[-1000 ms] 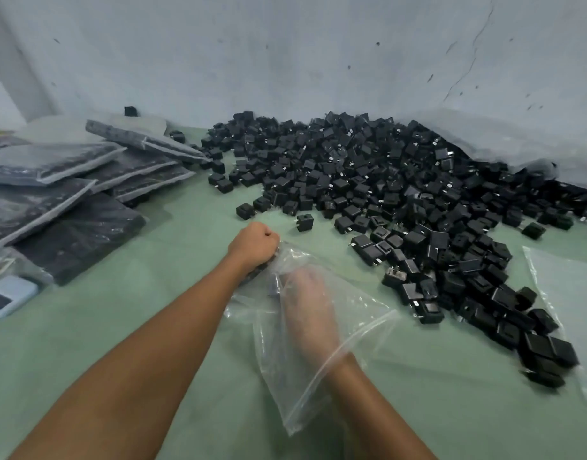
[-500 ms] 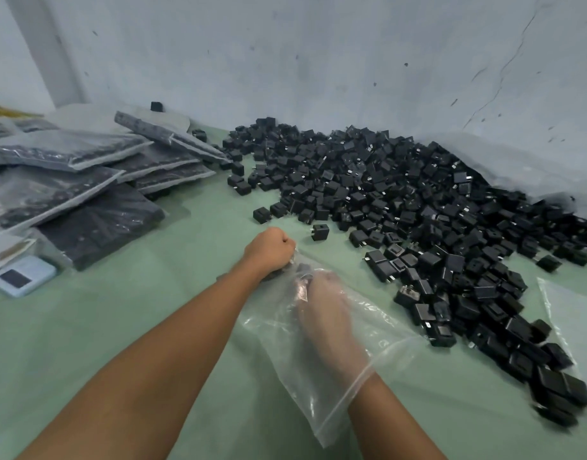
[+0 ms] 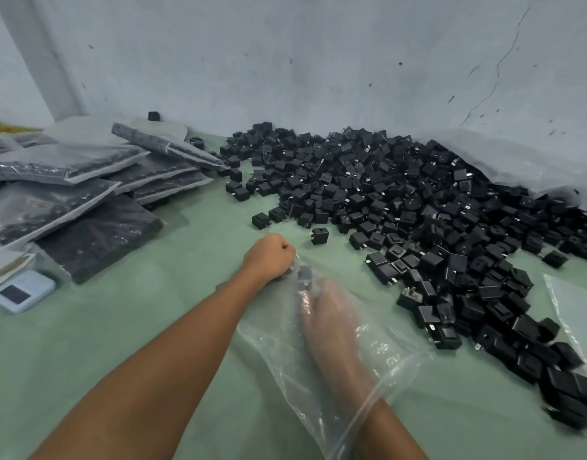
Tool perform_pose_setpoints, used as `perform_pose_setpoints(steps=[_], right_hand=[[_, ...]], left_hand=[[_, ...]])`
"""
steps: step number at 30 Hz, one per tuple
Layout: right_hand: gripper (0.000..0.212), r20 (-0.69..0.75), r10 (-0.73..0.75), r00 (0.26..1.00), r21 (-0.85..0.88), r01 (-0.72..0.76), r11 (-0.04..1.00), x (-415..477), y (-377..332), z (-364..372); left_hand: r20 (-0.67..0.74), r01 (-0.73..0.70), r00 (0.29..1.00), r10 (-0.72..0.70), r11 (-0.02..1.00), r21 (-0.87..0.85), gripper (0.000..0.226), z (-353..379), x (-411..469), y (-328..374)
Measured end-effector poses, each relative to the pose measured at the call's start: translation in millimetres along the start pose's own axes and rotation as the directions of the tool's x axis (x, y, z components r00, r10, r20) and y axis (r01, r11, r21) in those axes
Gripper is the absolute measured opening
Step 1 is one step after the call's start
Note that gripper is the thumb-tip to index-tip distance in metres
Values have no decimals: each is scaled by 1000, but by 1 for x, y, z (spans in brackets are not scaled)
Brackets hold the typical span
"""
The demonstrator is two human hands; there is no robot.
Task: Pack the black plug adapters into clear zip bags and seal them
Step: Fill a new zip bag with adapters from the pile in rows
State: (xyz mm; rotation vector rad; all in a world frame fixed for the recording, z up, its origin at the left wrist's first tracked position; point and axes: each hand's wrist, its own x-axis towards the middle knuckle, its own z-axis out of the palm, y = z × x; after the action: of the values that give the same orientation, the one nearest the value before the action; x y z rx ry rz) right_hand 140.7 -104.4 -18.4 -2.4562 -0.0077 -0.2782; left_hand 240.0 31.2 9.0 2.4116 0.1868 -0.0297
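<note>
Upper left of the frame, filled bags [image 3: 70,180]: stacked in a loose, leaning heap on the green surface [image 3: 119,343]. They are well apart from the hands, so a slip here would hardly disturb the work.
Lower left, small white device [image 3: 21,291]: lies flat just beside the heap. I judge no risk to it.
Centre, left hand [image 3: 269,257]: a closed fist gripping the far end of the clear bag [image 3: 378,356], low against the surface. If that grip slackens, the bag could bunch up around the other wrist.
Centre, right hand [image 3: 332,323]: inside the bag up to the wrist, fingers stretched toward the fist. Through the plastic I cannot tell whether they hold the adapter or only touch it.
Centre, adapter in the bag [image 3: 304,273]: one dark block at the fingertips, close to the fist. Pushed hard into the corner, its prongs might snag or prick the thin film.
Bag mouth: wrapped around the right forearm. A quick withdrawal could drag the bag along or tip the adapter back out, and a crumpled zip edge may seal badly.
Right of centre, pile of adapters [image 3: 435,210]: spreads from the wall to the lower right corner, its near edge just beside the bag. A sweeping forearm could scatter them.
Right edge, empty bag [image 3: 574,313]: flat beside the pile.
</note>
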Motion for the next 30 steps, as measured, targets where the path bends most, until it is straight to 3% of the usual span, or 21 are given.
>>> perform_pose_setpoints(steps=[2,4,8,10,14,19,23,27,30], right_hand=[[29,-56,-47,997,37,49,998,-6,1,0],[13,-74,-138,988,7,138,990,-11,3,1],[52,8,-194,981,-119,193,974,-9,1,-1],[36,81,-227,971,-228,240,944,-9,1,-1],[51,148,-175,973,-238,207,949,-8,-1,-1],[51,233,-172,957,-210,222,952,-8,1,-2],[33,127,-114,985,-154,133,979,-6,-2,-3],[43,133,-106,985,-91,119,989,0,-11,6],[48,129,-63,990,-364,106,925,19,-27,16]], left_hand=[[3,-1,1000,1,1000,-2,31,-1,-1,1],[5,0,1000,0,1000,-12,32,-1,-2,0],[13,-8,1000,8,1000,-8,34,-3,-4,1],[17,-10,1000,10,1000,-2,34,-4,-4,1],[3,-6,1000,6,1000,-2,32,-3,-4,1],[-14,-4,1000,4,1000,-14,28,-2,-4,-1],[-47,-27,999,26,1000,-12,35,-1,-5,1],[-25,-6,1000,4,999,-43,32,-1,-5,1],[-5,-4,1000,4,999,-51,27,-3,-6,3]])
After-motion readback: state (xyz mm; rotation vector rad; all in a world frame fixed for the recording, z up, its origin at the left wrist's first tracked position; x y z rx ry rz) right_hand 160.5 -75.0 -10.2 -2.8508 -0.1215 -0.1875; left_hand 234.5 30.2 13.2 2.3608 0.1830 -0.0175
